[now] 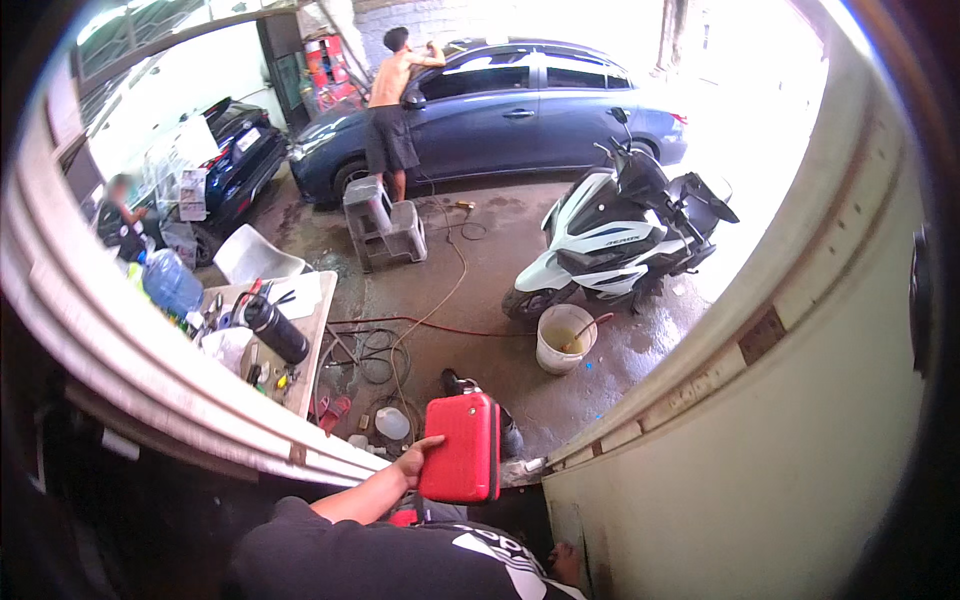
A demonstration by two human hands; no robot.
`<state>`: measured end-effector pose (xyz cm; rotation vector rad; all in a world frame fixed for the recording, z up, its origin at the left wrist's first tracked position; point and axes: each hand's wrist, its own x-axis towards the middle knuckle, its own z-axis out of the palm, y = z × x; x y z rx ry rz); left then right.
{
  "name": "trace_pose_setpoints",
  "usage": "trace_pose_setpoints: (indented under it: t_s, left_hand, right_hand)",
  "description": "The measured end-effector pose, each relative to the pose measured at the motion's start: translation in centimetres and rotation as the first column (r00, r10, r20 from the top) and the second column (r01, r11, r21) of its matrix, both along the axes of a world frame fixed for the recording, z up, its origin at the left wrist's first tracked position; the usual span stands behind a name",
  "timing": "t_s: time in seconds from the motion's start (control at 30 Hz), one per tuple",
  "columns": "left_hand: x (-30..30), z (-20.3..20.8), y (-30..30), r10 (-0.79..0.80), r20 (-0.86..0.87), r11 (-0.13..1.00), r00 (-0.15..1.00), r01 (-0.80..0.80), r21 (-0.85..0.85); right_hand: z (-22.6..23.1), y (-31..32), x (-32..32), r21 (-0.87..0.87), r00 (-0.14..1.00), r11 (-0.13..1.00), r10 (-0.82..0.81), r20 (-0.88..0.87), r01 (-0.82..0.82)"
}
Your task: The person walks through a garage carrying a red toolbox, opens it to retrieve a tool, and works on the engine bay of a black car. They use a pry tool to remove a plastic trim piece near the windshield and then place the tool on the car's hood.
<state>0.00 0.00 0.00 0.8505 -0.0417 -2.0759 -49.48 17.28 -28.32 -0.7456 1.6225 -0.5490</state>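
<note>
My left hand (414, 462) grips a red hard-shell case (456, 450) by its left side, thumb resting on the front face. The case has rounded corners and a dark seam along its right edge, and it is held upright in front of my body. Low in the picture, my right hand (565, 563) is beside the inner edge of a pale door (720, 500). Shadow hides its fingers, so its grip does not show.
Beyond the doorway stand a white scooter (600, 235), a bucket (565, 340) of murky liquid and stacked grey step stools (385, 225). Hoses (435, 322) cross the wet floor. A cluttered table (318, 330) is at left. One person leans on a blue car (500, 120); another sits far left.
</note>
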Motion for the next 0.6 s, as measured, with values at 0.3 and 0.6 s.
trace_pose_setpoints:
  t_s: [0.3,0.6]
  left_hand:
    - [0.3,3.4,-18.7,-0.296,-0.142,0.955,0.944,0.291,-0.055]
    - [-0.6,7.6,-29.2,-0.296,-0.095,0.949,0.95,0.282,-0.139]
  right_hand:
    - [22.8,-16.1,12.7,-0.222,0.982,0.975,-0.025,-0.187,-0.018]
    - [30.4,-27.4,17.1,-0.381,0.984,0.923,0.02,0.176,0.05]
